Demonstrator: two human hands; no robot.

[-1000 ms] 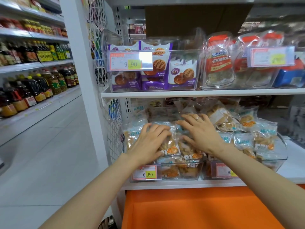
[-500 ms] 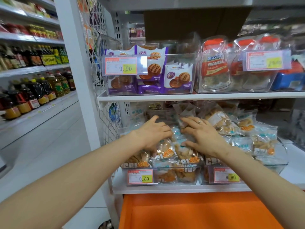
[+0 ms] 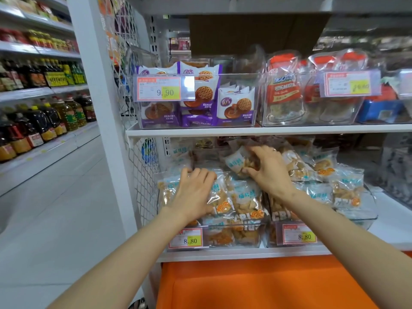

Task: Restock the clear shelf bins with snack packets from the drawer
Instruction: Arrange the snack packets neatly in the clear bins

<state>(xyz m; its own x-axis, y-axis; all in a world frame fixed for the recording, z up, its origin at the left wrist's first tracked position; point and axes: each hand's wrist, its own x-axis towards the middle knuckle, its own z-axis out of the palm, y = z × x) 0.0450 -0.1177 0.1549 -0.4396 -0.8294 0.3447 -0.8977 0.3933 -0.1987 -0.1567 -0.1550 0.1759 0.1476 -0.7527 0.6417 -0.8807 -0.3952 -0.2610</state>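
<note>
Two clear bins on the lower shelf are heaped with transparent snack packets showing golden crisps. The left bin (image 3: 223, 238) carries an 8.80 tag; the right bin (image 3: 365, 216) stands beside it. My left hand (image 3: 192, 195) lies flat, fingers straight, on the packets (image 3: 245, 197) piled in the left bin. My right hand (image 3: 269, 170) reaches further back and pinches one snack packet (image 3: 235, 162) between thumb and fingers, lifted a little above the pile. The orange drawer front (image 3: 267, 284) sits below the shelf.
The upper shelf (image 3: 267, 131) hangs low over the pile, holding a clear bin of purple biscuit packs (image 3: 200, 101) and a bin of orange-topped bags (image 3: 312, 99). A white upright and wire mesh panel (image 3: 142, 179) border the left. Oil bottles (image 3: 44, 123) line the aisle shelves.
My right hand moved back and up from pressing the pile and pinched a single packet. My left hand stayed flat on the left bin's packets. The camera shifted slightly.
</note>
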